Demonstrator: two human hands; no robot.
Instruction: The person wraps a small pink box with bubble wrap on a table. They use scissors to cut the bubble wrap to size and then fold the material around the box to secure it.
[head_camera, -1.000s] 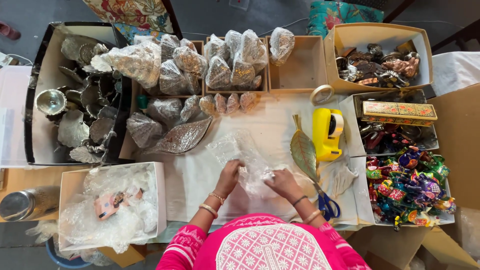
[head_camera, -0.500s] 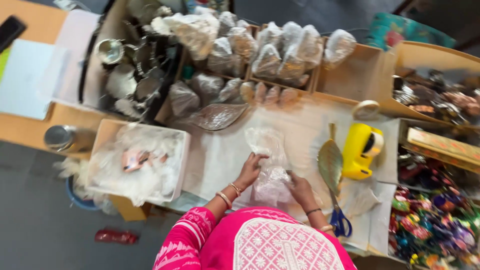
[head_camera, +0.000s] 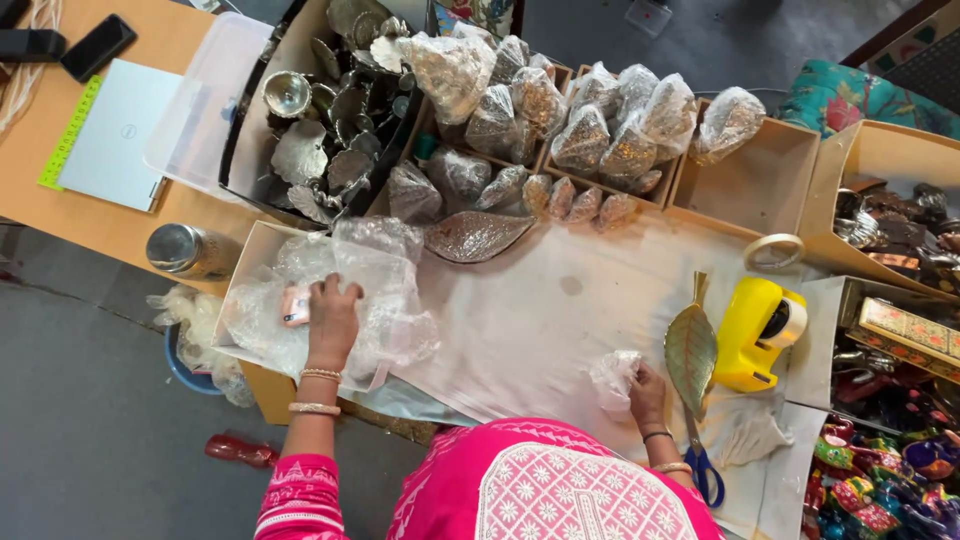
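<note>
Hands among plastic wrap

Cloth-covered counter (head_camera: 540, 320) carries a cardboard box (head_camera: 250, 262) of crinkly clear bags (head_camera: 370, 270). Left hand (head_camera: 332, 312) lies flat in them, its grip released. Right hand (head_camera: 648, 392) is clenched on a crumpled bag (head_camera: 612, 378) beside a metal leaf (head_camera: 690, 350).

Craft packing workshop: bagged metal trinkets (head_camera: 600, 130), tape dispenser (head_camera: 762, 332).

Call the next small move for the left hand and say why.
Probably close the fingers on one clear plastic bag and lift it out. The left hand lies flat on the loose bags in the cardboard box, gripping nothing clearly, while the right hand holds a crumpled plastic piece on the white sheet.
</note>
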